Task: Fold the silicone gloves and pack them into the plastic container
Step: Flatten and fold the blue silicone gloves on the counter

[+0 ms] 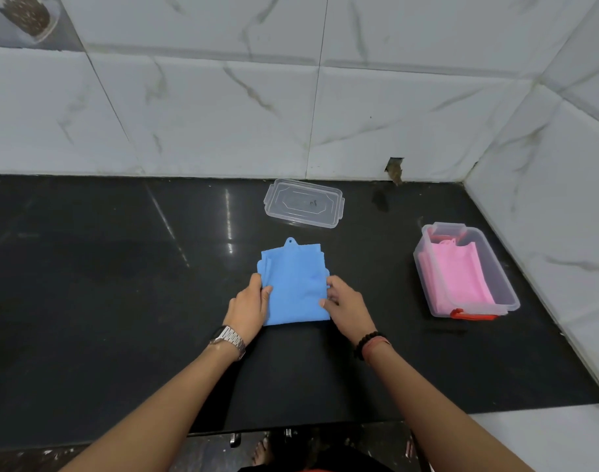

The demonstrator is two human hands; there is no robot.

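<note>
A folded blue silicone glove [293, 284] lay flat on the dark worktop [104, 301], its hanging tab pointing toward the tiled wall [223, 107]. The left hand [248, 306] gripped the glove's left edge, thumb on top and fingers curled at the side; the right hand [347, 303] pinched its right edge in the same way, so the two hands stood apart with the glove between them. To the right, well apart from the blue glove, stood the clear plastic container [495, 267] with red latches, holding a folded pink glove [456, 277]. The container's clear lid [304, 203] lay on the worktop near the wall, beyond the blue glove. A metal watch [229, 339] sat on the left wrist and a dark bead bracelet [368, 342] on the right.
</note>
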